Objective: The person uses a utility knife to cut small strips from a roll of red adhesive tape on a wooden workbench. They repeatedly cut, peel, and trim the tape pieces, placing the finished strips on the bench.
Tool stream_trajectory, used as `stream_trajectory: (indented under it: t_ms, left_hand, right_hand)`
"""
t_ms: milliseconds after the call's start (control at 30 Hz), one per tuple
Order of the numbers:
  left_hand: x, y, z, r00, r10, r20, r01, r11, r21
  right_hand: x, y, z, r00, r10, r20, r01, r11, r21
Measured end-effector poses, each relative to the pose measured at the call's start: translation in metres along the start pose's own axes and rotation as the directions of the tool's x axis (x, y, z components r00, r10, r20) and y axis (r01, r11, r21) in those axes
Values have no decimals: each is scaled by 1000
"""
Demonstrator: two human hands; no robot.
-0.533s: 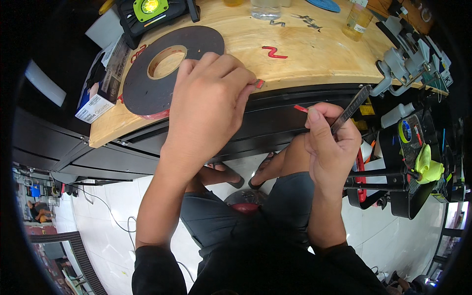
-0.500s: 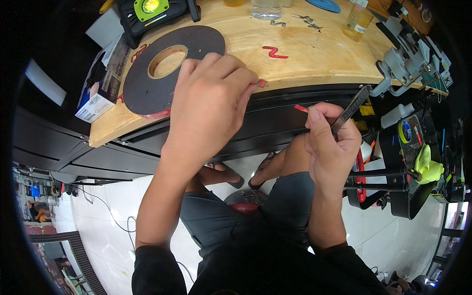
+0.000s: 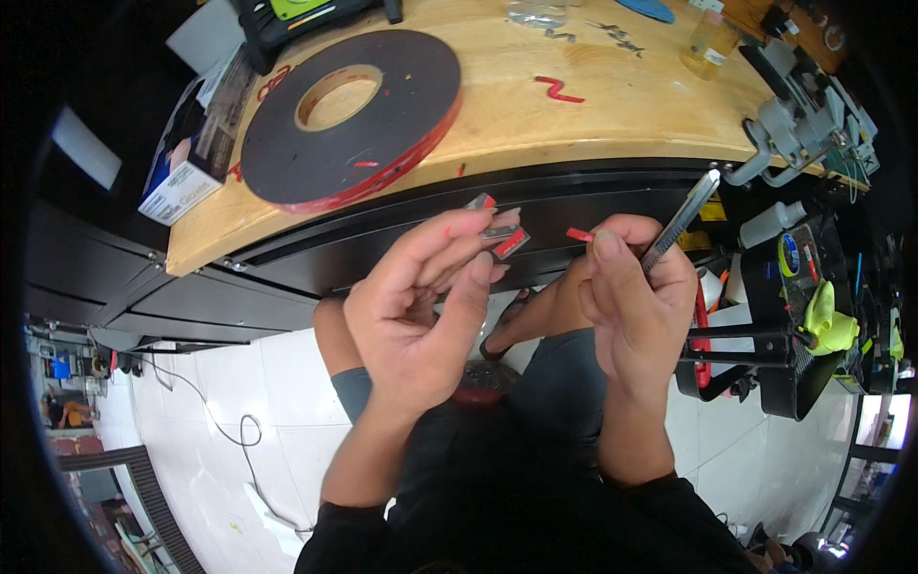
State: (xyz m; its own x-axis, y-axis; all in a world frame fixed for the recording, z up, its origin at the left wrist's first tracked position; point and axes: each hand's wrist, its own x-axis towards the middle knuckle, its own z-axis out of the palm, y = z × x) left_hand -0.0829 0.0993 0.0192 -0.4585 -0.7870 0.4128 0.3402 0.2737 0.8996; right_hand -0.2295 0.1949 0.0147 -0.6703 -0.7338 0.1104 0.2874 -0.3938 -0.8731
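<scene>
My left hand (image 3: pixel 411 306), palm turned up, pinches a small grey piece with a red tape strip on it (image 3: pixel 512 243) between thumb and fingertips. Another grey-and-red bit (image 3: pixel 481 202) shows at its index fingertip, and a red fleck sticks to the finger. Opposite, my right hand (image 3: pixel 636 297) grips a short red tape strip (image 3: pixel 579 234) between thumb and index finger. A slim silver utility knife (image 3: pixel 681 220) is tucked in the same hand, pointing up and away. The two hands are apart, in front of the bench edge.
A large roll of dark double-sided tape with red liner (image 3: pixel 411 105) lies on the wooden bench (image 3: pixel 650 124), beside a glove box (image 3: pixel 196 163). A red Z-shaped strip (image 3: pixel 558 91), grey pieces (image 3: pixel 617 40) and a jar (image 3: pixel 708 53) lie beyond. A clamp (image 3: pixel 789 134) and tool cart (image 3: pixel 765 325) stand right.
My left hand has come off the bench edge by the tape roll, turned palm up with the small grey piece, and moved toward my right hand. The right hand has barely moved.
</scene>
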Motion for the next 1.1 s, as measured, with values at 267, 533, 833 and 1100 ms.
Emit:
stream_trajectory:
  t_ms: [267,533,833,1100]
  left_hand:
    - [-5,-1,-7,959,-263,-101,232,942,-243]
    - [-8,-4,-20,980,-182,-85,164,969,-185]
    - [-10,3,-28,955,-296,-28,291,950,-113]
    - [-16,-1,-26,965,-262,-24,260,963,-66]
  right_hand:
    - [-12,3,22,992,105,67,-97,989,-111]
    - [-11,6,31,990,108,92,-93,983,-158]
    - [-5,2,41,982,155,112,-121,957,-263]
    - [-5,11,43,980,153,128,-113,953,-280]
